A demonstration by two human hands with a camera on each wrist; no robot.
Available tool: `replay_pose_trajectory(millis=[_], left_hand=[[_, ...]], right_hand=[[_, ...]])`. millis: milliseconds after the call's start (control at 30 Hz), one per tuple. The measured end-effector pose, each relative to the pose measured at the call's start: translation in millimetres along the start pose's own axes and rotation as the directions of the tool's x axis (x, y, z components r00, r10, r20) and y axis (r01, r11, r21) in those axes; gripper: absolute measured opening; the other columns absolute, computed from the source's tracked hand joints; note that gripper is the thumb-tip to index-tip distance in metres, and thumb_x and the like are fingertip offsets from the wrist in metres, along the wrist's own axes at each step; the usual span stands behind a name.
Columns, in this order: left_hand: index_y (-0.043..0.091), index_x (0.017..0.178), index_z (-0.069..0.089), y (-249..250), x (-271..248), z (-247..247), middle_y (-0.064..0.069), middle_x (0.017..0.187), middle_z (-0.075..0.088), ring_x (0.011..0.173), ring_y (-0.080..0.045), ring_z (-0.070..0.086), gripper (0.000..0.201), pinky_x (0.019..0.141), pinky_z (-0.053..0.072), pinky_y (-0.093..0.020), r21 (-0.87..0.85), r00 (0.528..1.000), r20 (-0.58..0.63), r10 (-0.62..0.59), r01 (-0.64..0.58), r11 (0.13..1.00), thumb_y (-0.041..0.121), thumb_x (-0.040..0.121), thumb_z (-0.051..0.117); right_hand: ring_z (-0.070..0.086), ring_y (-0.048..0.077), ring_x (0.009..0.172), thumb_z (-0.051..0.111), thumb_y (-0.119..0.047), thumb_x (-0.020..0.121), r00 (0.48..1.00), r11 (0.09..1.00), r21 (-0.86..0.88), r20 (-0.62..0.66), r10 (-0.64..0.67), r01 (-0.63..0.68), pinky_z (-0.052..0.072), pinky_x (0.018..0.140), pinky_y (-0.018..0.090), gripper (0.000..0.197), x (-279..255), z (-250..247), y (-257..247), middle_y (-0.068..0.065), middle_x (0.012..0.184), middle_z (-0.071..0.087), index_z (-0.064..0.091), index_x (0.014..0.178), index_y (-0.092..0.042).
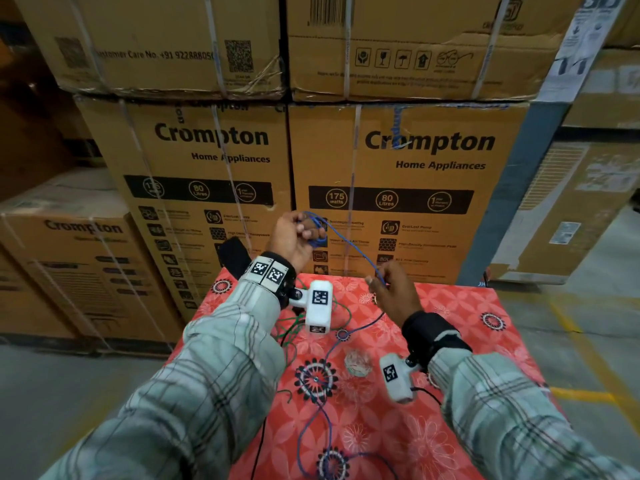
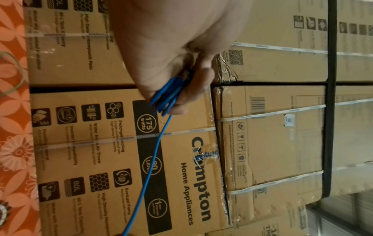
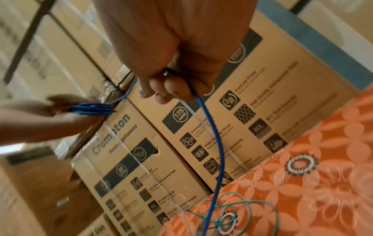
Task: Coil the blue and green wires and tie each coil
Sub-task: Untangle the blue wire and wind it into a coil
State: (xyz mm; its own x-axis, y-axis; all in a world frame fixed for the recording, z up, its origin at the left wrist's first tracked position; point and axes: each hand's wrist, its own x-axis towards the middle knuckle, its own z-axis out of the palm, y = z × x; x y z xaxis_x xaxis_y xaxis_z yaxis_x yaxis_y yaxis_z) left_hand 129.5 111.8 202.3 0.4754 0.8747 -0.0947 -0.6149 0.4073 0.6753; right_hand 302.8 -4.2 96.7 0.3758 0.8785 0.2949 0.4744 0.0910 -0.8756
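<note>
My left hand (image 1: pixel 304 230) is raised above the far edge of the table and grips a small bundle of blue wire loops (image 2: pixel 169 94) between thumb and fingers. A strand of the blue wire (image 1: pixel 349 247) runs down from that coil to my right hand (image 1: pixel 379 280), which pinches it above the table. From there the rest of the blue wire (image 3: pixel 218 159) trails down onto the tablecloth (image 1: pixel 450 341) and snakes toward the near edge. The green wire (image 3: pixel 252 212) lies loose in tangled loops on the cloth, partly hidden under my left wrist camera in the head view.
A small clear bag of ties (image 1: pixel 357 362) lies mid-table. Stacked cardboard boxes (image 1: pixel 398 161) form a wall just behind the table, with more to the left (image 1: pixel 69 265). Black camera cables hang off the table near the front.
</note>
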Motion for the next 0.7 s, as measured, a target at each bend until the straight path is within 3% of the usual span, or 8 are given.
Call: replay_pose_trajectory(millis=[67,133,233,333,400,500,567,700], left_hand=[[0.017,0.068,0.036,-3.6,2.7,-3.3,0.007,0.042,0.032,0.036,-0.009,0.032,0.030,0.067,0.043,-0.027,0.007,0.999,-0.045,0.014,-0.014,1.000,0.016,0.097,0.028],[0.017,0.069,0.037,-8.4,3.6,-2.8,0.006,0.043,0.034,0.037,-0.009,0.034,0.032,0.065,0.042,-0.025,0.036,0.998,-0.065,0.016,-0.014,0.999,0.017,0.099,0.027],[0.016,0.070,0.038,-12.7,4.6,-0.7,0.005,0.045,0.040,0.039,-0.010,0.040,0.031,0.056,0.039,-0.022,0.076,0.997,-0.071,0.021,-0.016,0.997,0.016,0.099,0.027],[0.016,0.070,0.038,-15.1,3.8,-0.2,0.005,0.045,0.040,0.038,-0.010,0.038,0.031,0.062,0.038,-0.026,0.080,0.999,-0.032,0.007,-0.004,0.997,0.016,0.099,0.027],[0.017,0.069,0.040,-15.0,0.2,-0.6,0.007,0.042,0.034,0.035,-0.010,0.031,0.030,0.065,0.043,-0.028,0.065,1.000,0.013,-0.005,0.004,0.998,0.017,0.098,0.029],[0.018,0.067,0.040,-9.2,-6.7,0.2,0.009,0.040,0.026,0.032,-0.008,0.023,0.031,0.064,0.043,-0.027,0.002,0.996,0.082,-0.027,0.027,1.000,0.018,0.096,0.029],[0.019,0.067,0.040,-3.4,-7.4,2.9,0.010,0.040,0.024,0.031,-0.008,0.021,0.031,0.063,0.042,-0.026,-0.044,0.993,0.113,-0.028,0.033,0.998,0.019,0.096,0.028],[0.018,0.068,0.040,5.3,-4.2,10.6,0.009,0.041,0.025,0.032,-0.009,0.024,0.030,0.062,0.043,-0.027,-0.100,0.994,0.108,0.026,-0.015,0.995,0.016,0.095,0.030]], right_hand=[[0.042,0.019,0.058,0.064,-0.014,0.088,0.980,0.947,-0.257,0.092,-0.176,0.194,0.036,0.053,0.034,0.028,0.0,-1.6,0.1,-0.001,0.065,0.046,0.039,0.076,-0.015],[0.043,0.023,0.065,0.065,-0.016,0.086,0.922,0.837,-0.399,0.256,-0.291,0.374,0.037,0.057,0.035,0.028,-3.6,0.6,-2.1,0.000,0.070,0.047,0.040,0.075,-0.019],[0.053,0.030,0.077,0.056,-0.036,0.092,0.873,0.708,-0.539,0.422,-0.243,0.457,0.045,0.063,0.040,0.021,-7.0,6.9,-5.7,0.007,0.084,0.058,0.050,0.088,-0.017],[0.056,0.031,0.086,0.031,-0.044,0.098,0.834,0.688,-0.519,0.496,-0.242,0.508,0.044,0.069,0.039,0.041,-9.3,11.4,-14.5,0.010,0.094,0.063,0.057,0.101,-0.013],[0.057,0.029,0.085,0.028,-0.039,0.098,0.869,0.797,-0.410,0.414,-0.272,0.444,0.045,0.071,0.039,0.046,-12.3,10.6,-20.5,0.012,0.092,0.065,0.062,0.102,-0.007],[0.055,0.021,0.075,0.040,-0.025,0.100,0.988,0.977,-0.158,0.084,-0.128,0.140,0.045,0.068,0.034,0.032,-6.0,5.6,-9.5,0.002,0.080,0.061,0.065,0.099,-0.004],[0.048,0.019,0.069,0.047,-0.019,0.099,0.996,0.999,0.017,-0.071,0.051,-0.050,0.045,0.065,0.033,0.019,1.1,1.4,4.3,-0.001,0.073,0.050,0.058,0.092,-0.006],[0.039,0.017,0.064,0.053,-0.020,0.096,0.973,0.971,0.147,-0.104,0.206,-0.189,0.041,0.060,0.039,0.021,8.5,2.0,23.7,0.011,0.078,0.049,0.040,0.079,-0.018]])
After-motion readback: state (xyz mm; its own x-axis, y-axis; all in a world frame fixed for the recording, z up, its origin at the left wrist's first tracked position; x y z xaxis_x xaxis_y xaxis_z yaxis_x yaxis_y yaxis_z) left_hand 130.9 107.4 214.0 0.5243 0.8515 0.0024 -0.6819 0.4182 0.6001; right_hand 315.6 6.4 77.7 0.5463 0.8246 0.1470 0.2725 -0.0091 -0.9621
